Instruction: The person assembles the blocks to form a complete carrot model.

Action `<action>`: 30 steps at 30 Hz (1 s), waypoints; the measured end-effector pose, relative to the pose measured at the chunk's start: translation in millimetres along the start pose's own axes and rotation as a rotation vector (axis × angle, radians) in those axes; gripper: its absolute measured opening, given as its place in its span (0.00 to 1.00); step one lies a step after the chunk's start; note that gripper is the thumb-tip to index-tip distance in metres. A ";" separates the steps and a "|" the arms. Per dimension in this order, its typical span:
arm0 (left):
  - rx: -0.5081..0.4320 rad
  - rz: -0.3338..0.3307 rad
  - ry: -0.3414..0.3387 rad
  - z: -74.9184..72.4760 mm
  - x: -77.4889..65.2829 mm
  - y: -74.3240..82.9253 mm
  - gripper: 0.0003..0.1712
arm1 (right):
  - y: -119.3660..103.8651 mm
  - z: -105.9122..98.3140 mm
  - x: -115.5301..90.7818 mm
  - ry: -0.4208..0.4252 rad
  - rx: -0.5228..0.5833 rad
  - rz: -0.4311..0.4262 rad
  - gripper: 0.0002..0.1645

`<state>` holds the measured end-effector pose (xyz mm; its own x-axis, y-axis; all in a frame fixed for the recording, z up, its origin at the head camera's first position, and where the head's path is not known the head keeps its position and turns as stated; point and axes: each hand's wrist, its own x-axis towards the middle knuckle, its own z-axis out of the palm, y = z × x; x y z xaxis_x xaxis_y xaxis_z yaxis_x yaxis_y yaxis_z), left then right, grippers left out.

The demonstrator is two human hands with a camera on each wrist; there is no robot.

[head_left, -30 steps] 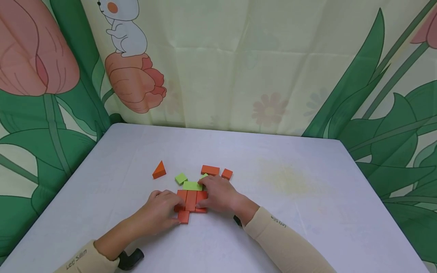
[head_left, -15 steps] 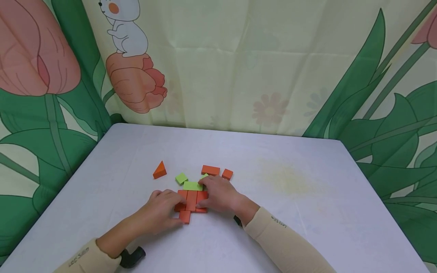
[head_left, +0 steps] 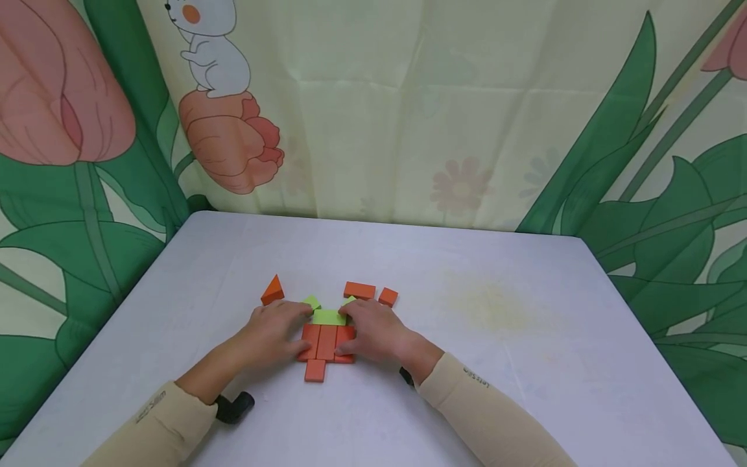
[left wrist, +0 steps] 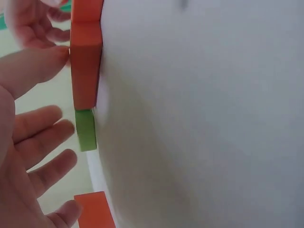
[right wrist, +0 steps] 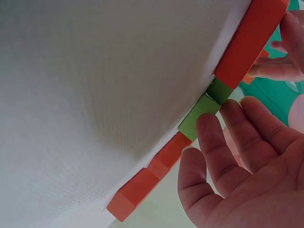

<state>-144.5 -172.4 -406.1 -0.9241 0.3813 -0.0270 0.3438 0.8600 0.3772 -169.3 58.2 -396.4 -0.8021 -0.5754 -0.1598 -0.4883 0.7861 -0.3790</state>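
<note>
Three upright orange-red rectangular blocks (head_left: 327, 342) lie side by side on the table, with a small red block (head_left: 315, 371) below them and a green rectangular block (head_left: 329, 317) along their top. My left hand (head_left: 270, 334) is at the left side. Its thumb (left wrist: 50, 64) touches the end of a red block, while its fingers stay loosely extended near a green block (left wrist: 86, 129). On the right, my right hand (head_left: 373, 329) rests its thumb against the right red block. Its other fingers, loosely spread, are beside another green block (right wrist: 198, 116), partly covered in the head view.
An orange triangular block (head_left: 273, 290) lies beyond the left hand. Behind the right hand are an orange rectangular block (head_left: 359, 290) and a small orange block (head_left: 388, 297). A floral curtain (head_left: 379, 130) hangs behind the white table (head_left: 525, 363).
My left hand has moved away from the small lower red block, up toward the left green block, which it now partly covers. The right hand stays in place.
</note>
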 end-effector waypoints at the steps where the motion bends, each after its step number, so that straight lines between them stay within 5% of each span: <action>1: -0.004 -0.005 -0.006 -0.1 1.3 -1.1 0.34 | -0.2 0.0 0.1 -0.001 0.000 -0.001 0.41; 17: -0.001 -0.040 -0.052 -7.4 4.2 2.7 0.33 | 12.7 -11.9 -1.5 0.024 0.111 -0.002 0.39; 30: 0.046 -0.053 -0.054 -9.4 4.0 6.2 0.32 | 61.0 -31.0 -6.9 0.089 0.139 0.203 0.31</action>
<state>-147.6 -168.7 -395.2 -0.9314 0.3512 -0.0959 0.3028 0.8936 0.3314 -204.3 117.1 -390.1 -0.9090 -0.3819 -0.1668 -0.2672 0.8412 -0.4701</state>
